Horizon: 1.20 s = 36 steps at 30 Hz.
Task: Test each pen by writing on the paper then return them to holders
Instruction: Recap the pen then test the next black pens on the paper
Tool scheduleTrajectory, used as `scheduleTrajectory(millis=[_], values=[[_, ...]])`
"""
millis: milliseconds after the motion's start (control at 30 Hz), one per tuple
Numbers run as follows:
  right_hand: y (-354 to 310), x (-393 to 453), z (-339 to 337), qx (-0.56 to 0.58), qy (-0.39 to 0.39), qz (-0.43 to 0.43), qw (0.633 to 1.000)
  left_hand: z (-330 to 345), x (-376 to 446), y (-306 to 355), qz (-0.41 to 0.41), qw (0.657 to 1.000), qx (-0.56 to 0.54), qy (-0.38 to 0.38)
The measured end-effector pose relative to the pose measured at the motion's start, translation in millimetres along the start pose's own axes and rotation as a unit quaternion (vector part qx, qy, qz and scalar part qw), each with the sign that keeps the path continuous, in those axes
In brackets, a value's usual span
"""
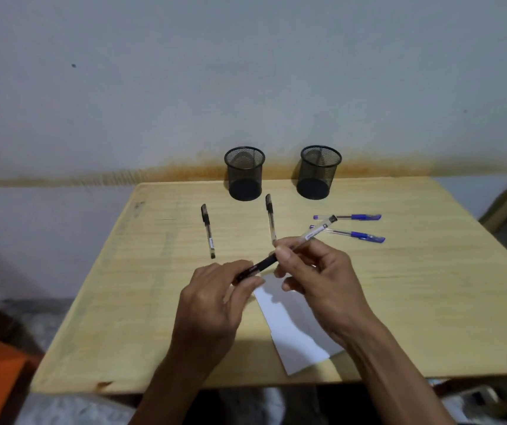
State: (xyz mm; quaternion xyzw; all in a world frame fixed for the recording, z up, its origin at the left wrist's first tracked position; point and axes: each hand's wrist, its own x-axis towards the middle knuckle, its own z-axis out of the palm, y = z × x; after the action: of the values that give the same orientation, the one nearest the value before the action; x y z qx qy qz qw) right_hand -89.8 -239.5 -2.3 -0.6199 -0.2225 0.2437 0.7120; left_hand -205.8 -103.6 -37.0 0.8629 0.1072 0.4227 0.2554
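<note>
Both forearms reach up from the near edge, hands meeting over the paper with one black pen held between them.

Left hand [215, 289] comes in palm-down, its grip closed by curled fingers and thumb round the pen's black cap end; right hand [316, 277] is turned palm-inward, its grip pinching the clear barrel of the same black pen [289, 250], which slants up to the right above the table [430, 302]. White paper [292, 326] lies flat beneath the hands, partly covered by them. Farther out, two more black pens [208, 230] lie apart on the wood, one left, one centre; two blue pens [353, 234] lie side by side to the right. Two black mesh holders [244, 173] stand upright, well apart, at the far edge by the wall.
</note>
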Motion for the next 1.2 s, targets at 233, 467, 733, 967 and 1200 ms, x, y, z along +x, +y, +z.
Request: scheduleTrajectory(millis=[233,467,733,967,1200], values=[[-4.5,2.1,-22.7,0.02,-0.019,-0.028,0.999,2.6,9.1,34.9,-0.058,0.997,-0.05,-0.031],[-20.8,43.1,-68.2,0.153,0.137,-0.032,0.978,-26.8,10.0,1.1,-0.231,0.967,-0.008,-0.111],[15.9,38.0,-46.3,0.01,0.084,0.001,0.996,21.5,35.5,-33.7,-0.17,0.97,0.127,-0.122],[14.8,22.1,-47.3,-0.008,0.11,-0.02,0.994,64.5,76.8,-62.5,-0.127,0.952,0.224,-0.163],[10.9,19.1,-55.5,-0.023,0.121,-0.023,0.992,72.5,75.3,-72.8,-0.166,0.937,0.248,-0.179]])
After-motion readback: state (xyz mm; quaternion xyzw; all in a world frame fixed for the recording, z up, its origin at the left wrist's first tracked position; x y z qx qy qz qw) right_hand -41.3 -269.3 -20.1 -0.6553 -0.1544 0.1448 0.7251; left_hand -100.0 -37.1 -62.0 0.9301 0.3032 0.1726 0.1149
